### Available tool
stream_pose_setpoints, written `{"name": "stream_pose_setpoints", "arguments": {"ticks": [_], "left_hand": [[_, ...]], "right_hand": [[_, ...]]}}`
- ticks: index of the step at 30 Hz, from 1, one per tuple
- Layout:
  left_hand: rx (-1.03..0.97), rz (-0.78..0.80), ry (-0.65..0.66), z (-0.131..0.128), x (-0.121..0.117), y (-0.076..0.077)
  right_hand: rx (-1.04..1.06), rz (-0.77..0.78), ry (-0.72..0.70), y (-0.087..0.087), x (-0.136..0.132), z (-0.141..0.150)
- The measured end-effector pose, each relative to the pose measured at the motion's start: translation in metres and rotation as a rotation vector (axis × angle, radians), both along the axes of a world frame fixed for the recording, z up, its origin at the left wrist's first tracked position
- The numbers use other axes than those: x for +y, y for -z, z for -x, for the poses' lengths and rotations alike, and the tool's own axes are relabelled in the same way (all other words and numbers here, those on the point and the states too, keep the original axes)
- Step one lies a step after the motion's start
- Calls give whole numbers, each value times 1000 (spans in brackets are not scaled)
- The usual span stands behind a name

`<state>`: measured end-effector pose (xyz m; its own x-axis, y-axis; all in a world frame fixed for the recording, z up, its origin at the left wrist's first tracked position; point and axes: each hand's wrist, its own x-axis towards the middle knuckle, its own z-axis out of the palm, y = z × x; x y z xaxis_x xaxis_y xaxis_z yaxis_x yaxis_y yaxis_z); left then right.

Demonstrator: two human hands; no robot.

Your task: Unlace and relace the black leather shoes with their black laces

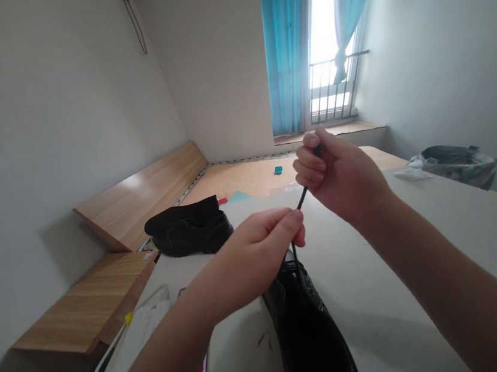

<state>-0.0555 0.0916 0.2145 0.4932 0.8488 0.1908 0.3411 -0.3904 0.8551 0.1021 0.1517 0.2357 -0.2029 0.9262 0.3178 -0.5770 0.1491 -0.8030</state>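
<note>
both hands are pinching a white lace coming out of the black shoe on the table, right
The lace's colour is wrong: it is black, not white. The head view shows the left hand and right hand pinching a black lace coming out of the black shoe on the table.

Your glossy black leather shoe (305,330) lies on a white tabletop (376,267), and its black lace (303,197) matches it. Past the table's far edge, you see matte black shoes (191,232), honey wood-grain boards (140,193), a teal square (278,170) on a tan floor (247,177), and turquoise curtains (288,48).
</note>
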Motion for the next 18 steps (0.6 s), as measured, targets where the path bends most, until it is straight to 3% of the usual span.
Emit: {"name": "stream_pose_setpoints", "arguments": {"ticks": [4, 7, 10, 14, 18], "left_hand": [[-275, 99, 43, 10, 2, -8], [-324, 39, -4, 18, -1, -16], [-192, -77, -96, 30, -4, -22], [128, -172, -233, 50, -2, -27], [422, -61, -136, 61, 2, -26]], "right_hand": [[1, -31, 213, 4, 18, -11], [-98, -53, 231, 9, 24, -16], [-350, -146, 197, 27, 22, -16], [-696, -162, 37, 70, 9, -19], [-977, -137, -245, 97, -8, -37]]}}
